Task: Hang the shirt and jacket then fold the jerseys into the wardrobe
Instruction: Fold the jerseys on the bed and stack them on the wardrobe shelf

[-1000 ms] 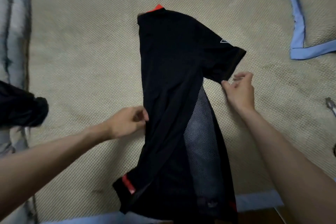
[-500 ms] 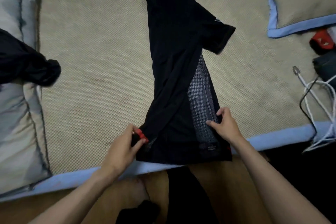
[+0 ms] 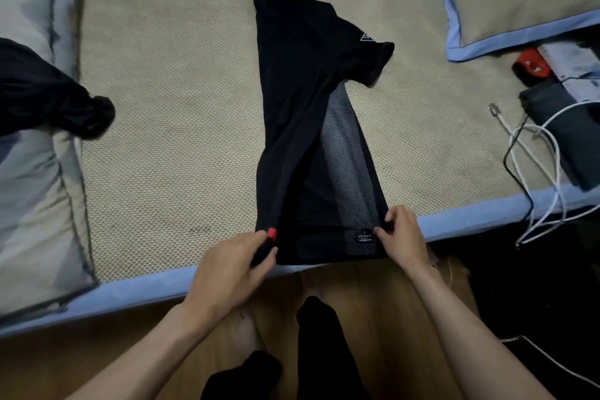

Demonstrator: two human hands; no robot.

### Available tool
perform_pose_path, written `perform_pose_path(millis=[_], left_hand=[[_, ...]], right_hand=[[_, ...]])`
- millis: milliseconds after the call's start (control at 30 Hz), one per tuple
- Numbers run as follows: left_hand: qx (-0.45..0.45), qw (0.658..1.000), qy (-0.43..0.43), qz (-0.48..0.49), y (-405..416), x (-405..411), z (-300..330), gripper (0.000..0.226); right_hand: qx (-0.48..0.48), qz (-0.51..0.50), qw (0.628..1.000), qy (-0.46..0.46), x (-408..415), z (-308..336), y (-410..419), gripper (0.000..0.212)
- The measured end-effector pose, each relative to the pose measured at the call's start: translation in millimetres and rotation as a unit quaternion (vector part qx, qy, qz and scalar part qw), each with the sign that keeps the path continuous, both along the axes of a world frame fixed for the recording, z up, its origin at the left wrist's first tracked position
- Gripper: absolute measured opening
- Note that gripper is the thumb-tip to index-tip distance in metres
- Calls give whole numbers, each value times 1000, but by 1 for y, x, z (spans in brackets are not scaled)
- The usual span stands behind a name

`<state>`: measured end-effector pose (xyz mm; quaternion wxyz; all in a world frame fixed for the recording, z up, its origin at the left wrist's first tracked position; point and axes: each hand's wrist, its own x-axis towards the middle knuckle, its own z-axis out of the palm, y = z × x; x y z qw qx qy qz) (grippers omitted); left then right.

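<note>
Head cam: black jersey [image 3: 292, 81] lies lengthwise on the bed mat [image 3: 168, 127], one side folded over, mesh panel showing, orange trim at collar and hem. Left hand [image 3: 233, 266] and right hand [image 3: 404, 237] each pinch a bottom hem corner.

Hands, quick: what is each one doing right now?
Left hand: pinches the near left hem corner of the black jersey.
Right hand: pinches the jersey's near right hem corner.
</note>
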<state>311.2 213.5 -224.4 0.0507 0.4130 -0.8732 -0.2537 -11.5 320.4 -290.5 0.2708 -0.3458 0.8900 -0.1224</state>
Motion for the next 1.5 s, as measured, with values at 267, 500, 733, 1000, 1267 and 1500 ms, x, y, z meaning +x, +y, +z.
perform_pose_path(millis=[267,500,733,1000,1267,1500], left_hand=[[-102,977,-12,-186,45,-118,-8,23],[-84,980,2,-182,44,-138,-8,22],[133,971,-88,-181,30,-130,-14,32],[40,975,-159,-148,-84,-173,-9,16],[-192,877,-266,-352,-223,-304,-34,40],[-214,782,-387,-440,-297,-341,-11,27]], right_hand=[[13,-182,848,-498,58,69,-54,54],[-158,-66,907,-384,29,61,-48,24],[-24,-68,963,-261,-6,11,-10,26],[99,-71,975,-188,-25,-10,-1,38],[-15,-126,970,-207,-42,-17,-39,56],[-51,-127,961,-239,-71,-29,-37,38]])
